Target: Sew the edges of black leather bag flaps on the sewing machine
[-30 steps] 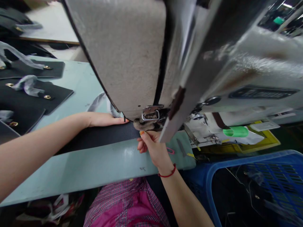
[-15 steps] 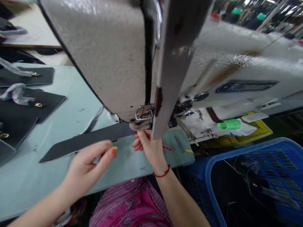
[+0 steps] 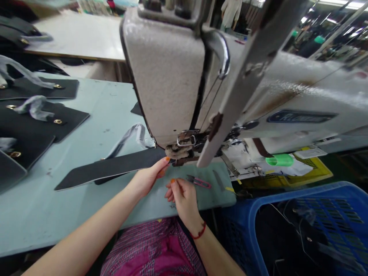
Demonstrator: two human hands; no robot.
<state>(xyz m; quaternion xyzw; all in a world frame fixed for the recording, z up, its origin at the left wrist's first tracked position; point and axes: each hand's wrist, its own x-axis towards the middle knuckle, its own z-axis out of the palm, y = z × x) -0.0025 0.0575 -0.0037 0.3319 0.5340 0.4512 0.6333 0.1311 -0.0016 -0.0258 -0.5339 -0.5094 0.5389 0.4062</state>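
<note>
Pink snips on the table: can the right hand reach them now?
Probably yes. The snips lie on the table just beside the right hand, nothing between; the left hand holds the strap clear of them.

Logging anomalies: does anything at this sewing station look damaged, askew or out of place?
A brownish, rust-like stain streaks the sewing machine arm, and a frayed cloth wad sits at its foot. Nothing else stands out.

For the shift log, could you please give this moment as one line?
left hand: pinching black strip at presser foot | right hand: curled beside pink snips | black strip: on table
</note>
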